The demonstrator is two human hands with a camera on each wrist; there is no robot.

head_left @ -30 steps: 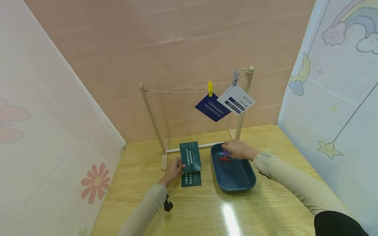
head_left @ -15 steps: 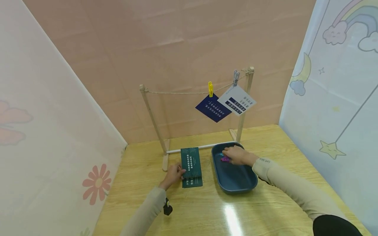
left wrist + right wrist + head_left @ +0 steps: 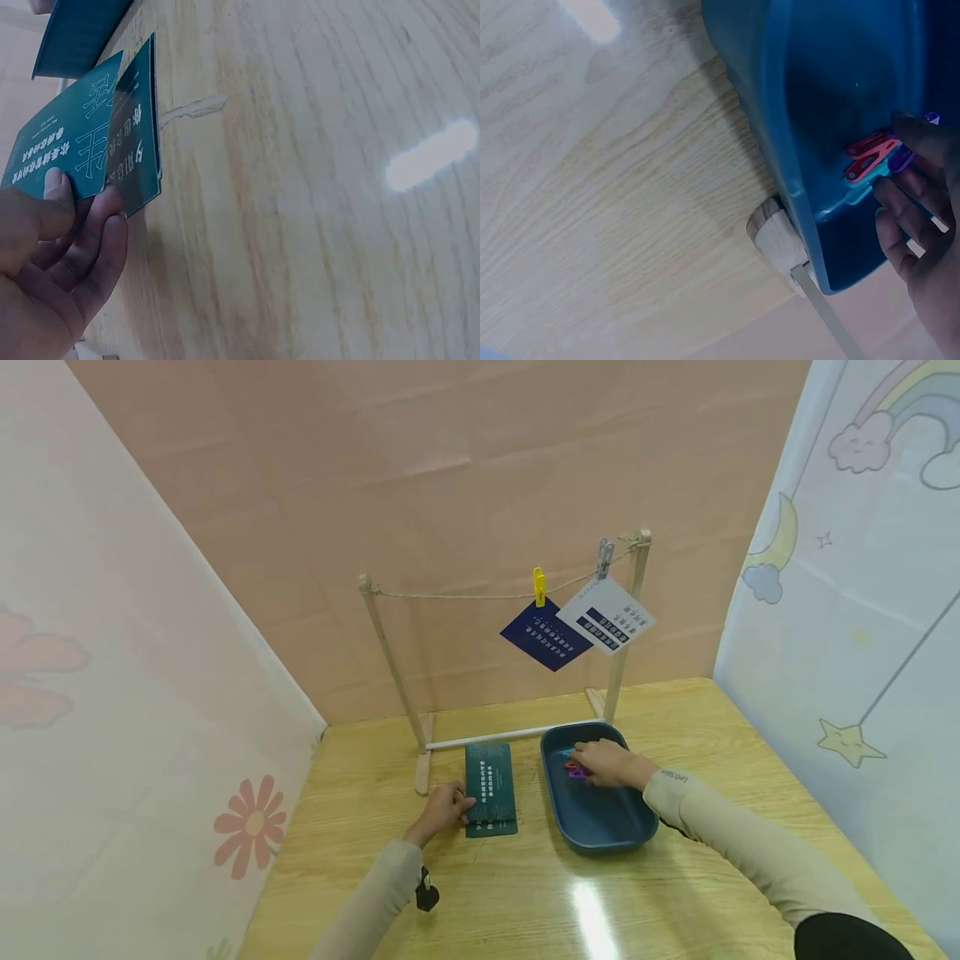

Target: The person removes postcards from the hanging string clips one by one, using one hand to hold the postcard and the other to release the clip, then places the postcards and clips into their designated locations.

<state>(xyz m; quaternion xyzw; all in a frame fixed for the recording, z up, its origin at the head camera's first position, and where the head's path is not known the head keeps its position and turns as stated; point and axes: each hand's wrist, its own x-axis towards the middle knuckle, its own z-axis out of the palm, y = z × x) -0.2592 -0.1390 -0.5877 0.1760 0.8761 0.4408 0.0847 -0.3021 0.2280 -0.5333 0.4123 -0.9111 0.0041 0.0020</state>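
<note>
My left hand (image 3: 446, 810) pinches the left edge of a dark green printed card (image 3: 489, 777), thumb on top and fingers beneath. In the left wrist view a second green card (image 3: 139, 139) lies partly under it, its edge jutting out. My right hand (image 3: 606, 762) reaches into a dark blue tray (image 3: 600, 843). Its thumb and fingers are around a small cluster of clothespins: a red clothespin (image 3: 870, 154), a teal clothespin (image 3: 866, 185) and a purple clothespin (image 3: 902, 159). Whether the fingertips grip the purple one is hard to see.
Behind stands a wooden frame with a string (image 3: 450, 597) between two posts. A yellow clothespin (image 3: 539, 587) holds a navy card (image 3: 543, 635) on it; a grey clothespin (image 3: 604, 558) holds a white card (image 3: 607, 614). Cloth walls (image 3: 480, 468) enclose the table's back and sides.
My left hand has lowered the top green card toward the viewer, over the lower one. My right hand has moved slightly down inside the tray, and the clothespins there have shifted.
</note>
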